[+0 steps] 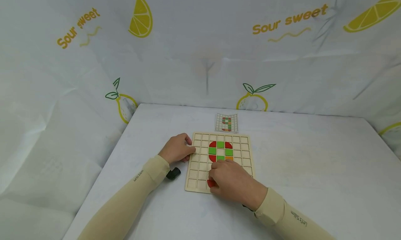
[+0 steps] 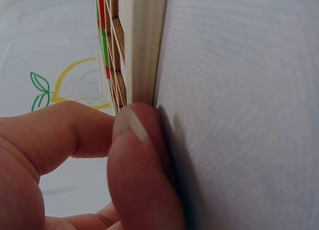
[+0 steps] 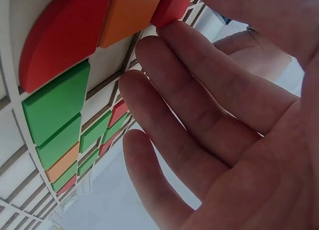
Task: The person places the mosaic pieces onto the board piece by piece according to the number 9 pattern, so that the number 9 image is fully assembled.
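Observation:
A wooden grid board (image 1: pixel 193 184) lies on the white table, with red, green and orange tiles forming a figure. My left hand (image 1: pixel 177 147) grips the board's left edge; thumb and bent forefinger meet there in the left wrist view. Over the lower part of the board, my right hand (image 1: pixel 233 180) pinches a red tile (image 1: pixel 211 183) between thumb and forefinger. That tile sits in the bottom row beside an orange tile (image 3: pixel 130 13), with a rounded red tile (image 3: pixel 65 38) on its far side. The other right fingers extend over the cells. From above, this hand hides several lower tiles.
A small printed pattern card (image 1: pixel 226 123) lies behind the board, showing a similar coloured figure on a grid. A black object (image 1: pixel 173 173) is by the left wrist. White cloth (image 1: pixel 206 59) with lemon prints hangs behind the table.

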A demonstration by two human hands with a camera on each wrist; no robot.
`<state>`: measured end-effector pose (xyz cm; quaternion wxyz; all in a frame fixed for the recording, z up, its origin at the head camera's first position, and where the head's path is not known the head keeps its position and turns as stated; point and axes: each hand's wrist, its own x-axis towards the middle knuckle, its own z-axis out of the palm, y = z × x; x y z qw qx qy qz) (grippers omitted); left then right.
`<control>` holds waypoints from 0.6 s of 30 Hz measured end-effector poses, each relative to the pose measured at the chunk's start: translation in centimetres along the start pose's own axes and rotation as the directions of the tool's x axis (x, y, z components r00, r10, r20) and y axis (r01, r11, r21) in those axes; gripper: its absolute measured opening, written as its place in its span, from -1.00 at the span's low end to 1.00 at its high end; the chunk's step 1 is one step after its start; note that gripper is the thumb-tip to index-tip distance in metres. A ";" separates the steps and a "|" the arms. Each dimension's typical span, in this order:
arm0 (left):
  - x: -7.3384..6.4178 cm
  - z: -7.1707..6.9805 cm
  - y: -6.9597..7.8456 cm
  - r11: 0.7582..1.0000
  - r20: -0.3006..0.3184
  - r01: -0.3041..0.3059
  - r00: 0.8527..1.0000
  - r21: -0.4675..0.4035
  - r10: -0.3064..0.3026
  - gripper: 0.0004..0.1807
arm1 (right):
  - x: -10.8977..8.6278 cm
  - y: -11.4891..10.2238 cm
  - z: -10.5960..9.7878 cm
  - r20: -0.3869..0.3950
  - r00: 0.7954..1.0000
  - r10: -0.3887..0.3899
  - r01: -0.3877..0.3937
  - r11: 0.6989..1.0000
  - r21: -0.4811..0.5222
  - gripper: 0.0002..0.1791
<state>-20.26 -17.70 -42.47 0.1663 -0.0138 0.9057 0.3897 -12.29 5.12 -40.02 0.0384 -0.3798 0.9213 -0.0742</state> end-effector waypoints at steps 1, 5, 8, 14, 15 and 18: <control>0.0 0.0 0.0 1.000 0.000 0.000 1.000 0.001 0.000 -0.75 | 0.0 0.0 0.0 0.000 1.000 0.000 0.000 1.000 0.001 -0.78; 0.0 0.1 0.0 1.000 -0.003 -0.001 1.000 0.005 0.001 -0.75 | -0.2 0.0 0.0 -0.006 1.000 -0.001 0.001 1.000 0.002 -0.80; 0.1 0.2 -0.1 1.000 -0.002 -0.006 1.000 0.006 0.006 -0.75 | -0.3 0.0 -0.1 -0.006 1.000 -0.001 0.002 1.000 0.009 -0.82; 0.2 0.0 -0.3 1.000 0.010 -0.004 1.000 0.005 0.004 -0.74 | -0.9 1.0 -0.6 -0.029 0.999 0.025 -0.024 0.999 0.039 -0.86; 0.1 -0.1 -0.3 1.000 0.017 0.001 1.000 0.008 -0.002 -0.74 | -1.1 1.3 -0.8 -0.028 0.998 0.055 -0.053 0.997 0.047 -0.81; -0.2 -0.8 -0.8 0.999 0.032 0.018 0.999 0.030 -0.019 -0.70 | -2.1 2.6 -1.2 -0.033 0.988 0.149 -0.146 0.987 0.070 -0.55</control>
